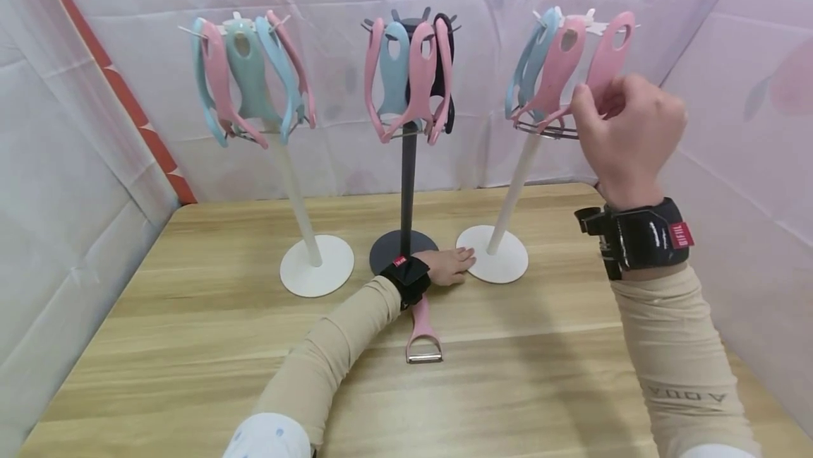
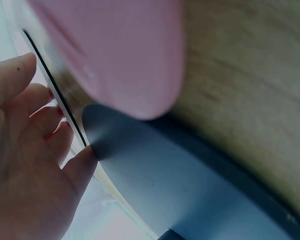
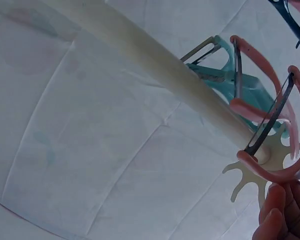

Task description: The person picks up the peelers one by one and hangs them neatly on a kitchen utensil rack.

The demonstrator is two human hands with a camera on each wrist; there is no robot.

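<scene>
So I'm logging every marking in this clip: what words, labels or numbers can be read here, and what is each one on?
"AODA", upside down to the camera and only roughly legible: on the right sleeve in the head view.
Red tag on the right wrist strap: white marks, too small to read.
Red tag on the left wrist strap: too small to read.
Peelers, stands and table: no text visible.

We see a white stand pole (image 3: 155,65) running diagonally down to its spoked top (image 3: 250,175), with pink peelers (image 3: 270,107) and teal ones (image 3: 230,75) hanging around it. Our right hand's fingertips (image 3: 275,215) sit at the lower right corner, touching the nearest pink peeler (image 3: 277,172), against a pale sheet backdrop (image 3: 80,150)
</scene>
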